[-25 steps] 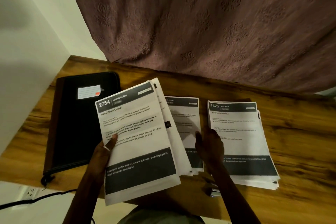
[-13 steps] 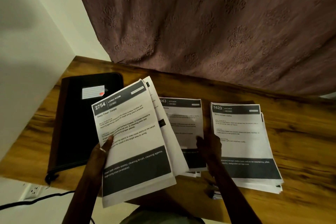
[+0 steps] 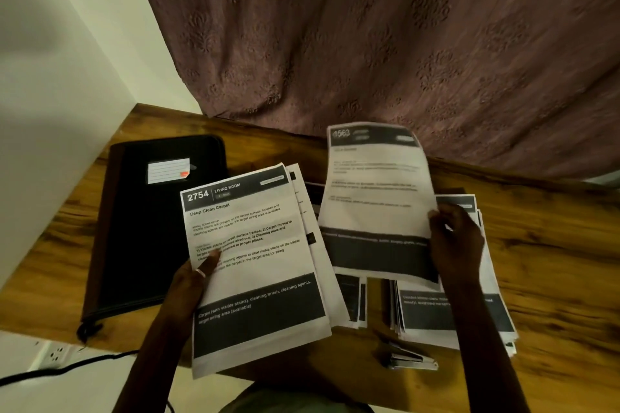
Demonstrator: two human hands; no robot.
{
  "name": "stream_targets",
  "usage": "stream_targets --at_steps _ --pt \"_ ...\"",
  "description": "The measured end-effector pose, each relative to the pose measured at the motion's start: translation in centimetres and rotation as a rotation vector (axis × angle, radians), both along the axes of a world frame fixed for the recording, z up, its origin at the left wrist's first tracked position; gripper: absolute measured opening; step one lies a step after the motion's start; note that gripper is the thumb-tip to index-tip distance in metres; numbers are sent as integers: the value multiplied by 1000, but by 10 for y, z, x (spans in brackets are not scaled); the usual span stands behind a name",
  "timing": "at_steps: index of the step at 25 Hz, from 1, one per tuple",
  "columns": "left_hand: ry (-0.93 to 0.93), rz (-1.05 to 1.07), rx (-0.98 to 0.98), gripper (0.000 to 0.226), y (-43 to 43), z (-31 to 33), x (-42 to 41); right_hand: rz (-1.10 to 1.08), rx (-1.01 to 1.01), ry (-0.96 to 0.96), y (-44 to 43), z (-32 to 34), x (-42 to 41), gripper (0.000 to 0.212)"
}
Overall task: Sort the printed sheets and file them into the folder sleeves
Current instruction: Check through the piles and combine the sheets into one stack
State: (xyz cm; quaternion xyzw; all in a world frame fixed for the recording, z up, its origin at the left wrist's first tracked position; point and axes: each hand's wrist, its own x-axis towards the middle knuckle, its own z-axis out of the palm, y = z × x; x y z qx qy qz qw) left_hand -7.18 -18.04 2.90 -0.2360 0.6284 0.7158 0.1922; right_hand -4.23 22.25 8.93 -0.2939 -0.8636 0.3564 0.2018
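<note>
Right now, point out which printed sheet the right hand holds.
The white black-banded sheet numbered 1563, held above the piles; the right hand pinches its right edge. Sheet 2754 is in the left hand.

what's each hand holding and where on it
The left hand grips the fanned batch topped by sheet 2754 at its left edge; the right hand pinches sheet 1563 at its right edge.

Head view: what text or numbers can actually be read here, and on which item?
"2754", "LIVING ROOM", "Deep Clean Carpet": header of the front sheet in the left hand.
"Carpet (with visible stains), cleaning brush, cleaning agents": that sheet's dark bottom band.
"1563": header of the lifted sheet in the right hand; the rest is blurred.
Folder label: ruled lines, no readable writing.
Right pile: too blurred.
</note>
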Motion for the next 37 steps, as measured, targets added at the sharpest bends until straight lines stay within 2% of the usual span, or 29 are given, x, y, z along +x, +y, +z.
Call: stream_targets --at_steps 3,8,11,16,18,22,23,25,27,29,30,34,37 --pt "26 -17 -37 35 -3 -7 0 -94 -76 99 17 15 1 23" --pt "73 -59 -84 27 4 -3 0 -76 -246 188 6 17 2 27" --pt "88 -103 -92 26 12 3 -1 101 -385 42 -19 2 0 23" --pt "131 -112 -36 39 24 15 -2 358 -379 -222 -75 -31 1 18" --pt "148 -116 -26 41 27 20 -2 404 -402 -249 -91 -42 6 18" --pt "132 -123 -52 28 29 18 -2 489 -427 -272 -106 -57 9 18" --pt "134 -124 -53 27 28 17 -1 477 -423 -278 -104 -61 8 18" --pt "139 -113 -46 25 23 18 0 322 -412 -237 -95 -68 8 14" --pt "156 -70 -40 26 15 20 2 148 -214 -268 -82 -78 12 16" --pt "181 -28 -8 27 7 21 4 121 41 -407 -73 -88 16 25" --pt "182 -16 -3 29 3 21 4 118 80 -464 -72 -93 16 34" --pt "152 64 45 36 -7 28 5 139 5 -560 -86 -109 14 77" --pt "147 101 82 29 -11 31 10 143 -75 -506 -92 -116 10 92"
